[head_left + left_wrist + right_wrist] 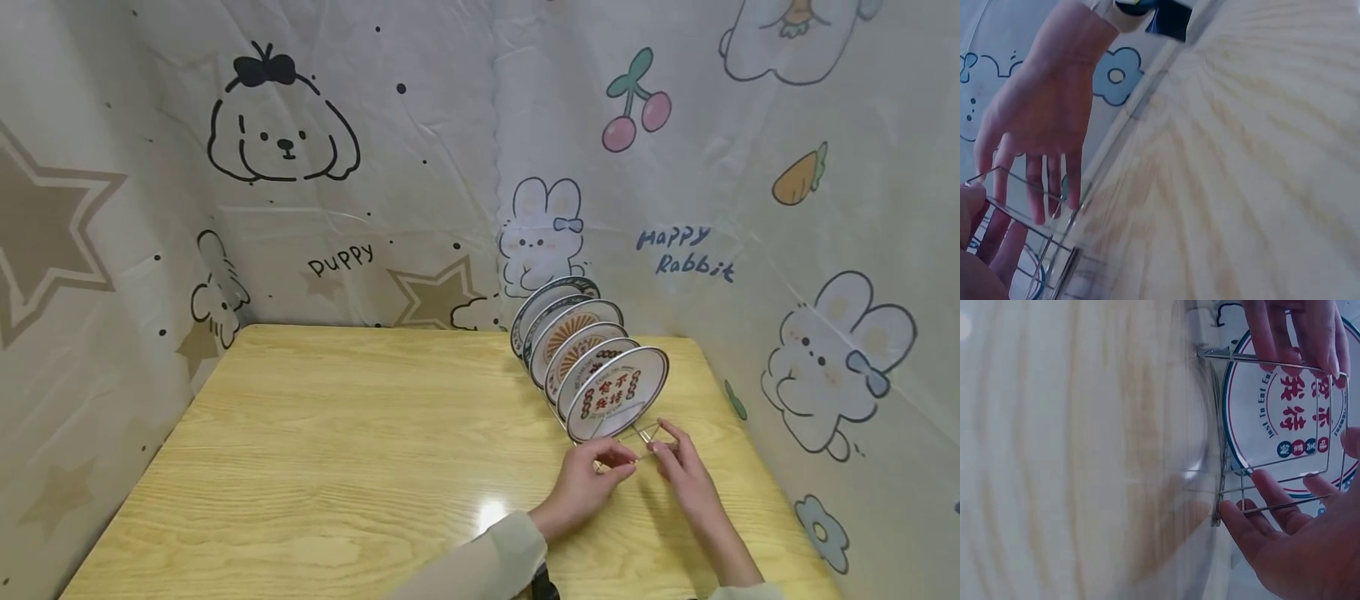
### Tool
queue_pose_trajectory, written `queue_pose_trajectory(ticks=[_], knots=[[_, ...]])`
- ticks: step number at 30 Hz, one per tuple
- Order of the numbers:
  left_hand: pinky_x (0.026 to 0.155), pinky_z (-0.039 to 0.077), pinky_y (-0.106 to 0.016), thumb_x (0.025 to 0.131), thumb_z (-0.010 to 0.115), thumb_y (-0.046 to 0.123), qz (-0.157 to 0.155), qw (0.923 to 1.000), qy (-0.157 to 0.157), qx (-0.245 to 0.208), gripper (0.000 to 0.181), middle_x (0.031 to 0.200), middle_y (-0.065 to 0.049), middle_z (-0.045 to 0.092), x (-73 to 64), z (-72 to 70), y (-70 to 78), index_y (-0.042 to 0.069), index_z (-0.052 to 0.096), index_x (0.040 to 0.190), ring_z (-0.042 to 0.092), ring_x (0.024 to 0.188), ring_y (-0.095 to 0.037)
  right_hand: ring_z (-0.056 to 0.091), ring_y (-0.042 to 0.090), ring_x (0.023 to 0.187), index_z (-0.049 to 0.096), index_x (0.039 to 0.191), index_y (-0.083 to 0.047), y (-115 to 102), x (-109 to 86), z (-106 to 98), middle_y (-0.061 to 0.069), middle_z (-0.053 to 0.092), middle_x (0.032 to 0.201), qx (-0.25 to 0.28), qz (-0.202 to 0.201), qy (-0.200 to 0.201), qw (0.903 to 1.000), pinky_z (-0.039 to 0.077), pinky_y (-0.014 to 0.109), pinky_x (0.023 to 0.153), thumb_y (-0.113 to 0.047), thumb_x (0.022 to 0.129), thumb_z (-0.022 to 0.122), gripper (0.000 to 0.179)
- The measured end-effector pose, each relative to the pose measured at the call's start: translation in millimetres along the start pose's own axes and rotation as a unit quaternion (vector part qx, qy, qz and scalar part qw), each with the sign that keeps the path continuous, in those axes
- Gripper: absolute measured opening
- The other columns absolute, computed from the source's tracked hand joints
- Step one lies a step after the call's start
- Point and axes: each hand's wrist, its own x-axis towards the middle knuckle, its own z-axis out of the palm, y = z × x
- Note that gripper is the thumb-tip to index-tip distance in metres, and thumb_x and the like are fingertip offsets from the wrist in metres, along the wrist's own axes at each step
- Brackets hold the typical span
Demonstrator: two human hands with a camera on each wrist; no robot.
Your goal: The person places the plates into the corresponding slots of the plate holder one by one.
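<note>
A metal wire rack (1330, 419) stands on the table, holding several round plates upright in a row. The nearest plate (615, 392) is white with red characters and chain-like marks near its rim. At the rack's near end, my left hand (588, 485) pinches the thin wire between thumb and fingers. To its right, my right hand (688, 473) grips the same wire end, thumb against fingertips. From the right wrist, the fingers of both hands show around the wire frame in front of the plate. Part of the left hand is cut off in the left wrist view.
The wooden table (337, 433) stretches left of the rack. Printed cloth (420, 142) hangs behind it, with more cloth (862, 250) close along the right edge. The row of plates reaches back toward the rear cloth.
</note>
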Motion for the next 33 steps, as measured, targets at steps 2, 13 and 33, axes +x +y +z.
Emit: queue_pose_trajectory(ticks=[2, 13, 33], knots=[[0.08, 0.055, -0.014, 0.094, 0.075, 0.01, 0.019, 0.9997, -0.01, 0.009, 0.011, 0.097, -0.002, 0.077, -0.7, -4.1, -1.3, 0.012, 0.076, 0.104, 0.061, 0.086, 0.006, 0.057, -0.001, 0.105, 0.027, 0.161, -0.003, -2.7, -3.5, 2.7, 0.028, 0.058, 0.137, 0.0, 0.003, 0.0, 1.0, 0.046, 0.007, 0.089, -0.03, 0.113, 0.039, 0.057], [0.085, 0.058, -0.018, 0.097, 0.071, 0.01, 0.058, 0.9979, -0.025, 0.012, 0.012, 0.1, -0.004, 0.076, -9.2, -20.2, -0.6, 0.01, 0.074, 0.108, 0.064, 0.092, 0.002, 0.062, 0.013, 0.107, 0.032, 0.16, -0.007, -15.6, -14.8, 10.9, 0.023, 0.063, 0.135, -0.035, -0.008, 0.006, 0.9993, 0.05, 0.017, 0.09, -0.038, 0.111, 0.044, 0.059], [0.077, 0.059, -0.021, 0.093, 0.074, 0.004, -0.054, 0.9921, -0.031, -0.109, 0.039, 0.099, -0.014, 0.074, -31.5, -67.9, -4.7, 0.003, 0.051, 0.125, 0.066, 0.088, -0.005, 0.065, 0.033, 0.127, 0.04, 0.159, -0.011, -22.3, -18.2, 35.1, 0.026, 0.065, 0.136, 0.038, -0.019, -0.039, 0.9984, 0.049, 0.01, 0.095, -0.03, 0.108, 0.055, 0.056]])
